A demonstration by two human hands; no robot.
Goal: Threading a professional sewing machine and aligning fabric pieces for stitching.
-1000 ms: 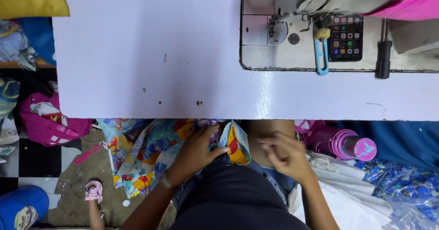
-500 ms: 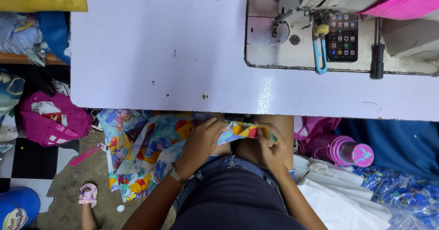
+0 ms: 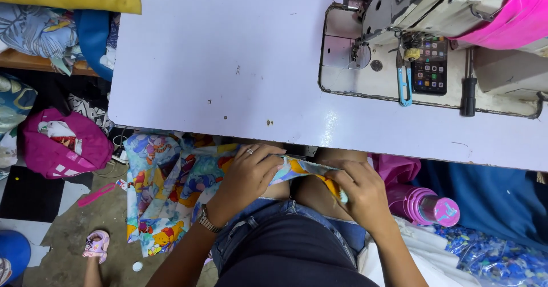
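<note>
Two hands, left hand (image 3: pixel 246 175) and right hand (image 3: pixel 361 193), fingers clamped on printed fabric strip (image 3: pixel 299 169) between them

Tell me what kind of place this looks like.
Probably a small sewing workshop, maybe at home. A sewing machine sits on a white table, both hands, left hand and right hand, grip printed fabric, and bags of cloth crowd the floor.

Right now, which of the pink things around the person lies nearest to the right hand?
The pink bottle, lying on its side just beside the right hand. The pink bag, the pink comb and the pink sandal all lie far off on the left.
</note>
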